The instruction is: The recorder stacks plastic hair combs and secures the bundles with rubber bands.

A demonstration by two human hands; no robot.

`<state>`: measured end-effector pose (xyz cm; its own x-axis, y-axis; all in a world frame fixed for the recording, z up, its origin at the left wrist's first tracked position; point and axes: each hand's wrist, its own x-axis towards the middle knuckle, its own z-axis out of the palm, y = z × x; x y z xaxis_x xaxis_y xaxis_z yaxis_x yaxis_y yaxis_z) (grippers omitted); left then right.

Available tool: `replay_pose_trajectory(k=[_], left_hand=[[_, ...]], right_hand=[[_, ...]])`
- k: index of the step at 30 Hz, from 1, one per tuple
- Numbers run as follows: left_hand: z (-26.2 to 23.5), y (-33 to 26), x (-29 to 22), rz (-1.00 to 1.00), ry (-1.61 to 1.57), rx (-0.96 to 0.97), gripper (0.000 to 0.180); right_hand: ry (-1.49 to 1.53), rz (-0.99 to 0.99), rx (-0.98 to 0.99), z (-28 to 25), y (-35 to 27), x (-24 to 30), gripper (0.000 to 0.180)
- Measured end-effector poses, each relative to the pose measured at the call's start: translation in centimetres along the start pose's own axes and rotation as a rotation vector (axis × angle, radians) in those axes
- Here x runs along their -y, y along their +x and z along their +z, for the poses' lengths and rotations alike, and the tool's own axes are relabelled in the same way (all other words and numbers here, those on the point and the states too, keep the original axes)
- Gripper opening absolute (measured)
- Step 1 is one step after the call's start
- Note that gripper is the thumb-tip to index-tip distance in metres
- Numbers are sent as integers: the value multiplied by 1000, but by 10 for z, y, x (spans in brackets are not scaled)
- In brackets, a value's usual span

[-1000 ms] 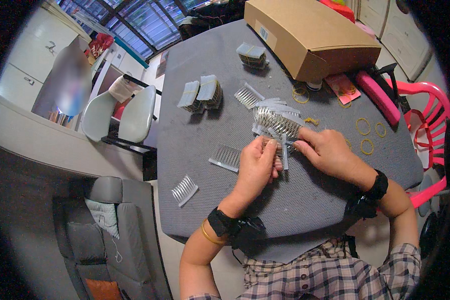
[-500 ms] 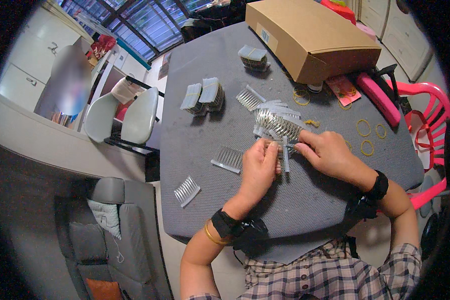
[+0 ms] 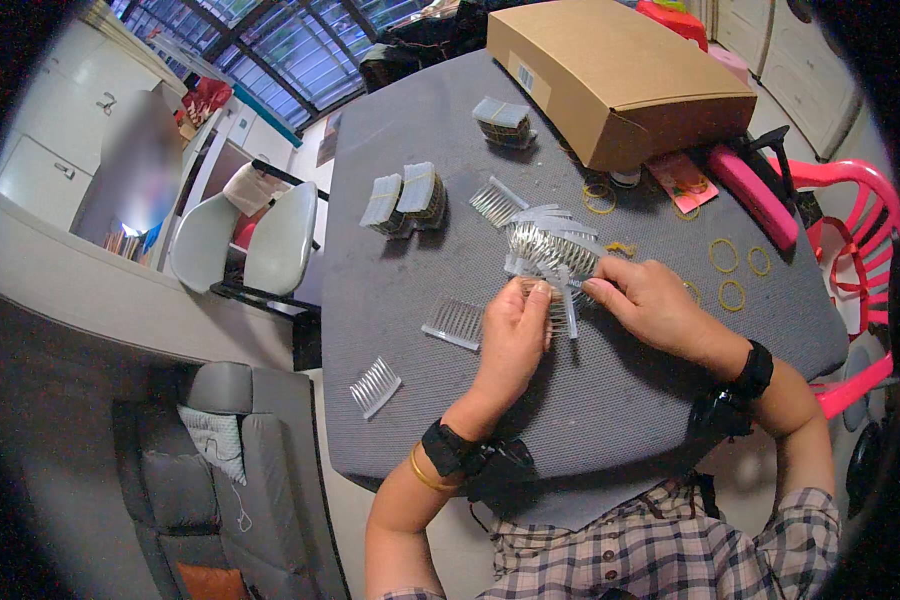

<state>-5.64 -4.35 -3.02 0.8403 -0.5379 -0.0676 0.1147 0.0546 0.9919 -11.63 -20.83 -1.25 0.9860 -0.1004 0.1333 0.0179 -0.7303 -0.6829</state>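
Note:
A loose pile of hair combs (image 3: pixel 550 245), with metal teeth and clear plastic backs, lies just beyond my hands. My left hand (image 3: pixel 515 330) is closed round a few combs, their teeth and strips partly hidden by the fingers. Close to its right, my right hand (image 3: pixel 645 300) pinches at the pile's near edge, thumb and forefinger on a comb. Single combs lie to the left: one flat comb (image 3: pixel 454 323) beside my left hand and another comb (image 3: pixel 375 387) nearer the table's left edge. Banded comb stacks (image 3: pixel 405 200) stand farther off, with another stack (image 3: pixel 503 122) at the back.
A cardboard box (image 3: pixel 620 85) fills the table's far right. Yellow rubber bands (image 3: pixel 723 255) are scattered on the right, near a red packet (image 3: pixel 680 178) and a pink case (image 3: pixel 755 197). A pink chair (image 3: pixel 860 180) stands right; a grey chair (image 3: pixel 280 235) is left.
My right hand has shifted slightly left and closer to the left hand. The left hand has barely moved and still grips the combs.

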Motion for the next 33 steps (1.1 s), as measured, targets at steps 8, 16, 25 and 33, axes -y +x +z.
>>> replay_pose_trajectory(k=[8, 16, 25, 33], left_hand=[[-2, 0, -1, -2, 42, 2, 18], [-3, 0, -7, -94, -63, -25, 19], [-4, 1, -6, -130, -116, -2, 19], [-4, 1, -6, -90, -102, 0, 20]], right_hand=[[-199, -23, 37, 0, -3, 8, 27], [189, -42, 50, -11, -1, 10, 20], [8, -312, -4, -13, -4, 2, 24], [-256, -354, 2, -16, -4, 5, 32]])
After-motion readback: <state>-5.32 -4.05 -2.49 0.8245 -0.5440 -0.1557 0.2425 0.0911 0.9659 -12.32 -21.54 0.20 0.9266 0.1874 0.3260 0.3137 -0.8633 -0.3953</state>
